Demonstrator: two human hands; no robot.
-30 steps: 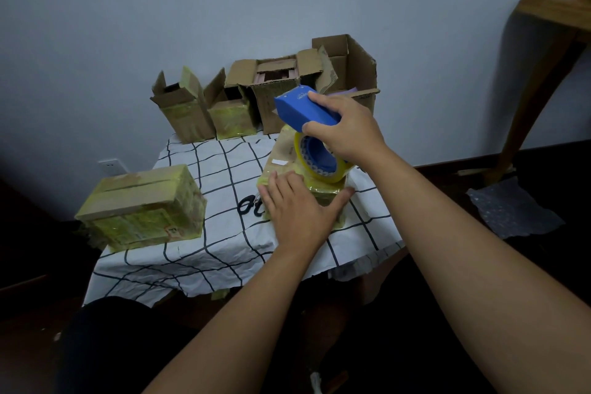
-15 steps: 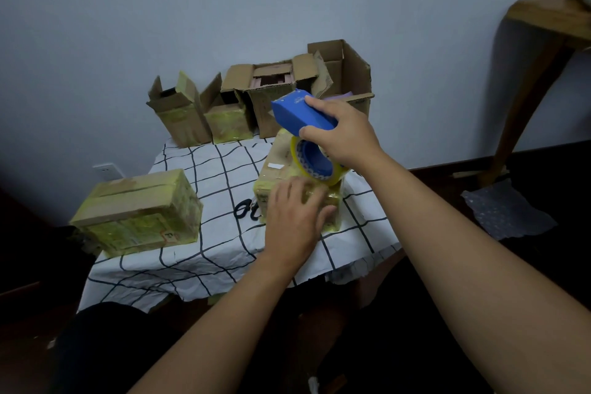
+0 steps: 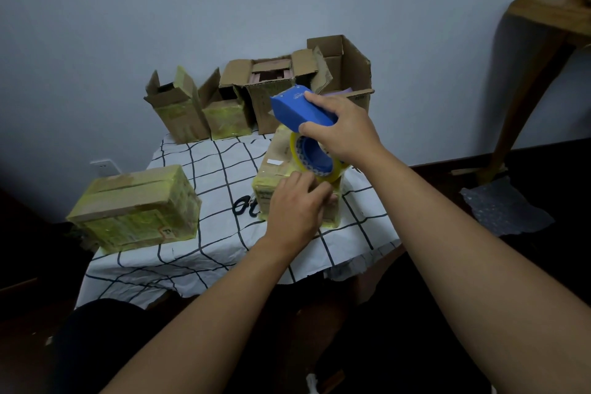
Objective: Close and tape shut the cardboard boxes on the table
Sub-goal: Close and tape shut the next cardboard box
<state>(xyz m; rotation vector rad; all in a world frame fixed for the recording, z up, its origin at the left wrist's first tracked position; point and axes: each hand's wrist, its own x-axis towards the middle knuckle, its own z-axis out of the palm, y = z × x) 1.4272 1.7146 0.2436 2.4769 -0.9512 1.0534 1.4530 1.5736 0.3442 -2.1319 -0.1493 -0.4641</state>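
My right hand (image 3: 343,129) grips a blue tape dispenser (image 3: 299,107) with a yellowish tape roll (image 3: 315,158), held over a closed cardboard box (image 3: 275,169) in the middle of the table. My left hand (image 3: 295,206) lies on the near end of that box, fingers curled at the bottom of the roll; whether they pinch the tape end is hidden. A taped box (image 3: 134,206) sits at the left. Several open boxes stand at the back by the wall: small ones (image 3: 174,112), (image 3: 225,112), a taller one (image 3: 265,89) and a big one (image 3: 347,65).
A white cloth with a black grid (image 3: 211,253) covers the small table. Black scissors (image 3: 244,206) lie just left of the middle box. A wooden table leg (image 3: 524,99) stands at the right, with bubble wrap (image 3: 505,208) on the dark floor. My knee (image 3: 102,329) is below the table.
My left hand has lifted from lying flat on the box and curled its fingers up toward the tape roll. The right hand with the dispenser has barely moved.
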